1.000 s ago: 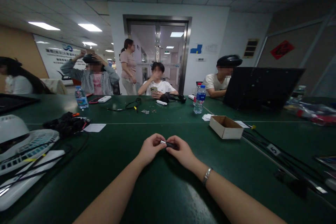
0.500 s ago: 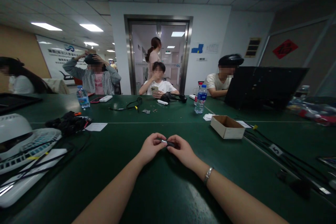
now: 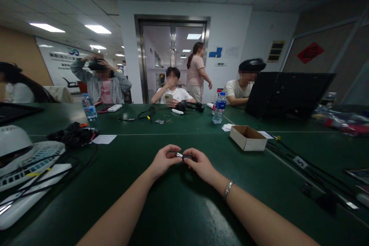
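Above the green table, both hands meet at a small dark stick with a silver band (image 3: 180, 155), its exact kind too small to make out. My left hand (image 3: 163, 162) is closed, pinching the left end between thumb and fingers. On the other end, my right hand (image 3: 200, 164) is closed too, its thumb and fingers around the dark part. The fingers hide both ends of the stick. A bracelet (image 3: 228, 190) circles my right wrist.
An open cardboard box (image 3: 255, 145) stands right of my hands, near black cables (image 3: 313, 173). To the left lie a white fan-like device (image 3: 31, 163) and a paper sheet (image 3: 104, 139). Bottles (image 3: 219, 110), a monitor (image 3: 290, 94) and seated people are across the table.
Slightly more of the silver band shows between my hands, which still hold the stick. A person walking behind the table has moved to the right. The camera view has shifted slightly.
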`<action>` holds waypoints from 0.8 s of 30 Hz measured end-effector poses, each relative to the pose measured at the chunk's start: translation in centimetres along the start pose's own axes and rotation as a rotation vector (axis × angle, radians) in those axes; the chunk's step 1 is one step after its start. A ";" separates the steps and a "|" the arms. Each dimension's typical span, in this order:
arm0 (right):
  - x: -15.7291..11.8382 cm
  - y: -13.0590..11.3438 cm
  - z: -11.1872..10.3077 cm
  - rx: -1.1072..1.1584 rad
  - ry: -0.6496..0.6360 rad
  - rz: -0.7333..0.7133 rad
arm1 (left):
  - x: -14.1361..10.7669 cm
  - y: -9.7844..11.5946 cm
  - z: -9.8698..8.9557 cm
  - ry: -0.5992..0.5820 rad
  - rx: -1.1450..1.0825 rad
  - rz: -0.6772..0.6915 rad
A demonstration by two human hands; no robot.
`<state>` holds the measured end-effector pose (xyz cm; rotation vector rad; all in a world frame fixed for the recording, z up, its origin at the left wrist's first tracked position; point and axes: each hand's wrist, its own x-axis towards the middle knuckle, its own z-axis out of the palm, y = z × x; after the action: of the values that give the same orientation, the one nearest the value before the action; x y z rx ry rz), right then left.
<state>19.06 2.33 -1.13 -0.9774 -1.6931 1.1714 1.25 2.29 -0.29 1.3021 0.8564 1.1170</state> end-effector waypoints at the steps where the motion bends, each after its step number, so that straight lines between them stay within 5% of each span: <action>1: 0.0 0.0 0.0 -0.002 0.003 -0.005 | 0.0 0.1 0.0 0.002 -0.001 -0.011; 13: 0.0 0.1 0.0 -0.063 0.049 -0.044 | 0.3 -0.1 0.0 0.020 0.235 -0.001; 24: 0.0 -0.1 -0.2 -0.090 0.053 0.022 | 0.1 -0.1 -0.1 -0.013 0.109 0.063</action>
<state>19.20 2.39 -1.02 -1.0751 -1.7095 1.0819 1.16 2.41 -0.40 1.4336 0.8825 1.1232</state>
